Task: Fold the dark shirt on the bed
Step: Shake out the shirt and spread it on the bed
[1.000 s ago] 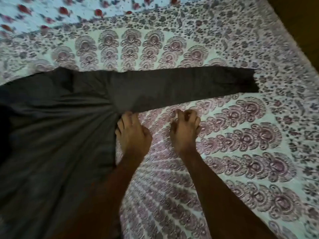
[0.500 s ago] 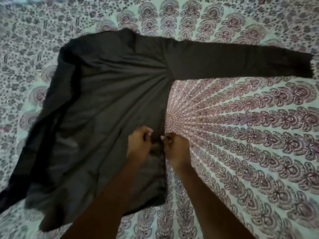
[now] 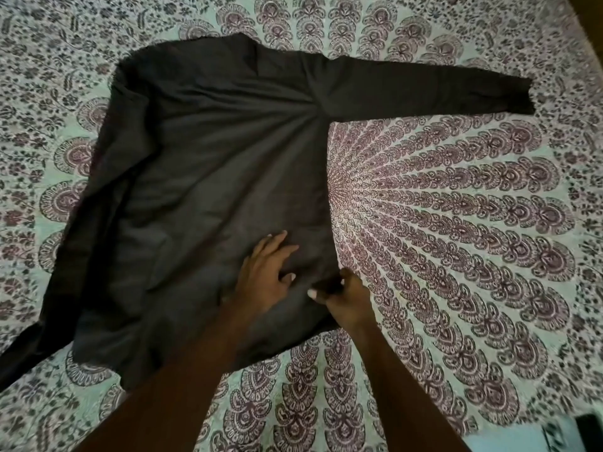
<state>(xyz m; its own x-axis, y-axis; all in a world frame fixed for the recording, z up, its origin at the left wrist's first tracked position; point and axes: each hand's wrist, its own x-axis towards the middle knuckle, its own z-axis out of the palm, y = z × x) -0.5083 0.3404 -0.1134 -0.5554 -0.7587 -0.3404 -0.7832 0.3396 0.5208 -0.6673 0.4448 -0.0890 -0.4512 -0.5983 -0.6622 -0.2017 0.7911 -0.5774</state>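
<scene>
I am seeing the dark shirt (image 3: pixel 208 177) lying spread on the patterned bedspread (image 3: pixel 456 223), one sleeve (image 3: pixel 424 89) stretching far right, the other running off the near-left edge, its end cut off. My left hand (image 3: pixel 266 272) is resting flat on the cloth with fingers straight. My right hand (image 3: pixel 346 295) is pinching the shirt's near-right edge between curled fingers. A dark object (image 3: pixel 590 432) is sitting at the near-right corner, too blurred to identify; I am reading no writing anywhere.
</scene>
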